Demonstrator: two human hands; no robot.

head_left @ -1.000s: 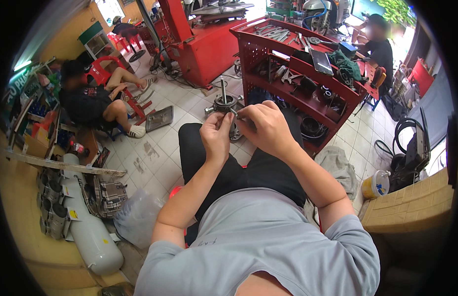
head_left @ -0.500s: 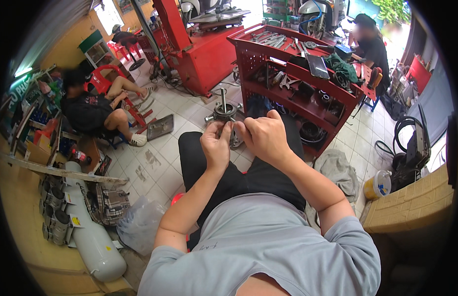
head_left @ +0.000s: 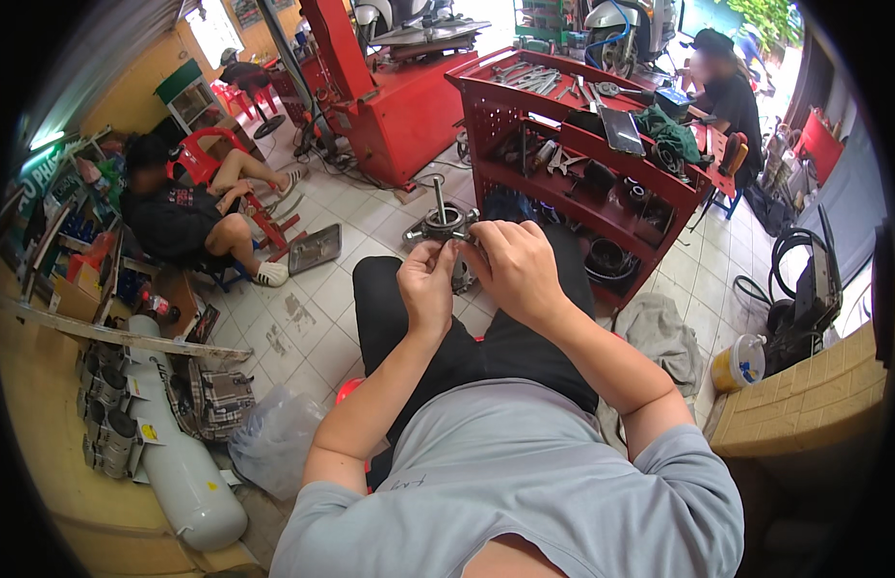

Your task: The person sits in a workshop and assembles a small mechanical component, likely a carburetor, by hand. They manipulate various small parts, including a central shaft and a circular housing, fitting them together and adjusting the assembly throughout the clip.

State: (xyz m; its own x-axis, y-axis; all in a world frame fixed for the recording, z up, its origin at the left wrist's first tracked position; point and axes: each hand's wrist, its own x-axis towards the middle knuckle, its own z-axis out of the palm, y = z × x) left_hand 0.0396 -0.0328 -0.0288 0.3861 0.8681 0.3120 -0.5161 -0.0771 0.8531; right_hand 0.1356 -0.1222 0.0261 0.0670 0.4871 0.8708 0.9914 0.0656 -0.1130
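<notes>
A metal hub-like part (head_left: 442,222) with a round rim, side arms and an upright rod (head_left: 439,196) stands between my knees. At its near side, the fingertips of my left hand (head_left: 428,294) are pinched together, and whatever they hold is too small to make out. My right hand (head_left: 518,270) is closed beside it, its curled fingers against the part's right side arm. Both thumbs almost meet in front of the part. My fingers cover the near side and much of the lower body of the part.
A red tool cart (head_left: 573,159) with wrenches stands ahead right. A black tray (head_left: 315,249) lies on the tiled floor at left, near a seated person (head_left: 178,212). Another person (head_left: 732,91) sits beyond the cart. A grey cylinder (head_left: 187,462) and a plastic bag (head_left: 279,429) lie at lower left.
My right hand has rolled over and its fingers have come down onto the part's right side. My left hand has shifted slightly, still pinching.
</notes>
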